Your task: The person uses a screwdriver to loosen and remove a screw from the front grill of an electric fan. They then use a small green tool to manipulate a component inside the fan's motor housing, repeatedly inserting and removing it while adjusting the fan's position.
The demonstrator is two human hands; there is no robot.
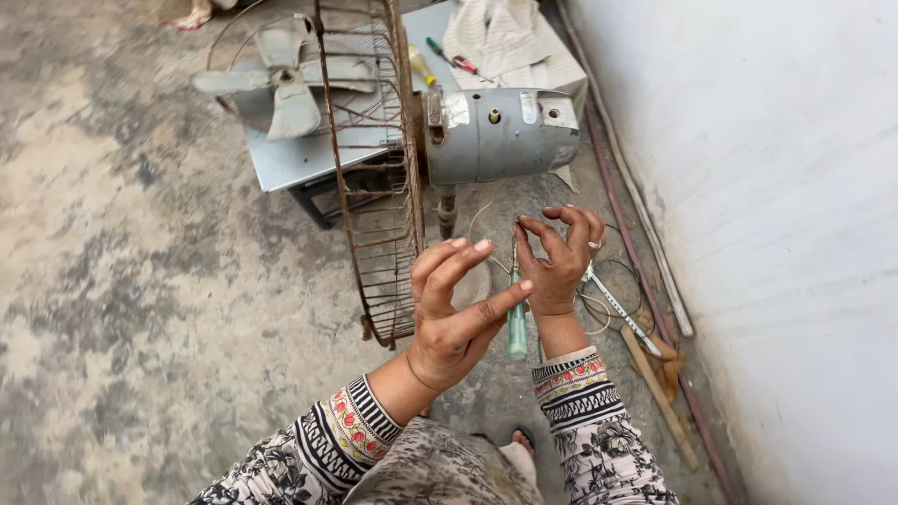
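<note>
My right hand [559, 265] is raised with its fingers curled and the thumb and forefinger tips close together. A green-handled screwdriver [516, 323] stands upright against that palm, tip up. My left hand [453, 313] is spread beside it, holding nothing, its forefinger tip touching the screwdriver handle. Just beyond both hands stands an old fan on a pole, with a grey motor housing [496, 136]. Its rusty wire guard [374, 196] hangs left of the hands, and the pale blades [290, 79] sit behind it.
A low metal table [299, 159] behind the fan carries a striped cloth [500, 37] and small screwdrivers [451, 58]. Loose wires [610, 297] and wooden sticks [660, 393] lie on the concrete floor by the white wall [776, 234]. A pipe [636, 192] runs along the wall's foot.
</note>
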